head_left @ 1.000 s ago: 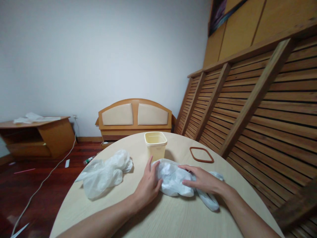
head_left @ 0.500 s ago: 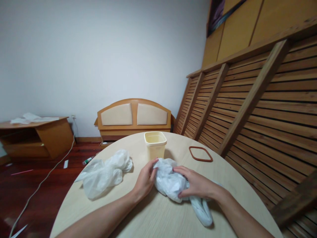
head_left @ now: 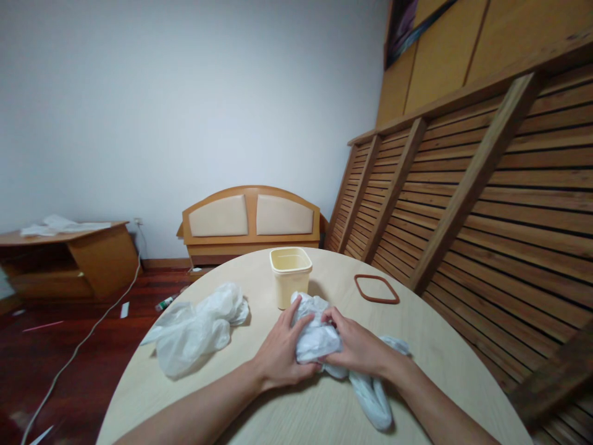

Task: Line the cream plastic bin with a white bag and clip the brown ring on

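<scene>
A crumpled white plastic bag (head_left: 317, 337) is bunched between both my hands at the near middle of the round table. My left hand (head_left: 285, 349) wraps its left side, fingers over the top and thumb below. From the right, my right hand (head_left: 354, 343) grips the bag, its fingers bent into the plastic. Twisted ends of the bag stick out under my right wrist and lie on the tabletop. Just beyond the bag stands a pale yellow square bin (head_left: 291, 278), upright and without a lid. A second, looser white plastic bag (head_left: 199, 330) lies to the left.
A brown rounded-square ring (head_left: 377, 289) lies at the right of the pale round table (head_left: 259, 414). Behind are a wooden headboard (head_left: 251, 213) and a leaning slatted wooden frame (head_left: 445, 210). A low cabinet (head_left: 102, 256) and a cable (head_left: 76, 352) are at the left.
My left hand has moved further round the bag, its thumb now underneath. Both hands have come closer together and the bunched bag is more compact.
</scene>
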The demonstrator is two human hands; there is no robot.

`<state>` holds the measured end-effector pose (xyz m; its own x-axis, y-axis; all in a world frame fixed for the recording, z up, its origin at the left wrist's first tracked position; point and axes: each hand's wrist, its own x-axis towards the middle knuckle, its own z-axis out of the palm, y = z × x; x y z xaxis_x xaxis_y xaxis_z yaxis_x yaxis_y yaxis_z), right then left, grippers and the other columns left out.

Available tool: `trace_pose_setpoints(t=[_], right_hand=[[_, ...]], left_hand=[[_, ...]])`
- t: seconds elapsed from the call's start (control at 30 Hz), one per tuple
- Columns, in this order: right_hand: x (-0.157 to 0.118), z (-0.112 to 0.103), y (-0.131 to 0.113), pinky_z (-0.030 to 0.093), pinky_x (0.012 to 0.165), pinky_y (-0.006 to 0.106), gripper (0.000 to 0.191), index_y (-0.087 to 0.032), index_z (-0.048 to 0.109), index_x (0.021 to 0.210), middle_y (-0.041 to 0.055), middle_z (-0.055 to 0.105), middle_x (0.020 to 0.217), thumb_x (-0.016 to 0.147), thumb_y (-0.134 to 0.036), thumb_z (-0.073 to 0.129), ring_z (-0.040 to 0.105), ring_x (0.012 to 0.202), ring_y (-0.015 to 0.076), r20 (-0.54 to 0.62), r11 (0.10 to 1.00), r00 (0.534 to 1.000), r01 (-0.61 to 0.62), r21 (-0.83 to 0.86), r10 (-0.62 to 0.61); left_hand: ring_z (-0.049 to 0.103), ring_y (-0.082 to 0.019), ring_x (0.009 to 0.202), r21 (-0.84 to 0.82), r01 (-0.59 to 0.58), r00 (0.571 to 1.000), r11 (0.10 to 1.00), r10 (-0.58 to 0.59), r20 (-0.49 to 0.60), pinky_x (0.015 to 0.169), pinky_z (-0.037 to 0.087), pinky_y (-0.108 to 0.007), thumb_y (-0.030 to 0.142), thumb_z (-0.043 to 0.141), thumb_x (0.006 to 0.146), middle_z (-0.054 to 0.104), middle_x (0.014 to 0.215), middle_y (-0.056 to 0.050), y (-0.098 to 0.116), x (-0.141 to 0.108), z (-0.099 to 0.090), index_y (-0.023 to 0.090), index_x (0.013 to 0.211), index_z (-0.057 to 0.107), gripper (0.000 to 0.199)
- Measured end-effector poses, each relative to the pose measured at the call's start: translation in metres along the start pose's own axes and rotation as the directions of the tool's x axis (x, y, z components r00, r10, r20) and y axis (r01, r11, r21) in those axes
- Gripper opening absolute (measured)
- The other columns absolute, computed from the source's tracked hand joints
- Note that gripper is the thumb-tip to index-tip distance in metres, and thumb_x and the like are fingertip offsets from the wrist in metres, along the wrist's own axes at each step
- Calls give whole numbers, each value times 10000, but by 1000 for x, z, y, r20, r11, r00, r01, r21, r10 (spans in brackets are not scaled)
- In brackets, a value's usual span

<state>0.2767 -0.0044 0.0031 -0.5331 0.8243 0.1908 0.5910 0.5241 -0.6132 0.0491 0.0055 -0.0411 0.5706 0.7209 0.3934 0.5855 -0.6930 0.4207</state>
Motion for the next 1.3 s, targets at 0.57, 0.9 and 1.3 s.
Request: trace_pose_setpoints(t=[0.57,0.9,1.3], right_hand=[[-21,-45,42,478,887,377,366,-246,749,1002,63,757,1021,736,-115,535,671,1006,285,65,950,987,-123,-287,147],[-16,-26,14,326,1109,457,802,-207,516,1411,131,542,1436,669,-379,766,481,1302,340,78,962,997,6,-275,16],[-10,-3,-7,460,834,352,521,-210,586,1081,69,649,1077,662,-413,821,610,974,266,97,972,995,47,-229,-25]], left_hand=[[456,-371,1340,122,-82,979,989,57,194,1086,400,-506,322,719,624,369,1567,-130,2,6,-54,213,1255,540,665],[297,-410,1453,76,-140,957,987,115,266,1163,278,-574,400,781,628,260,1618,-138,-5,3,-61,254,1437,451,886],[427,-343,1378,84,-26,994,996,17,112,1163,300,-541,287,646,747,487,1490,-104,8,2,-35,237,1374,520,642]])
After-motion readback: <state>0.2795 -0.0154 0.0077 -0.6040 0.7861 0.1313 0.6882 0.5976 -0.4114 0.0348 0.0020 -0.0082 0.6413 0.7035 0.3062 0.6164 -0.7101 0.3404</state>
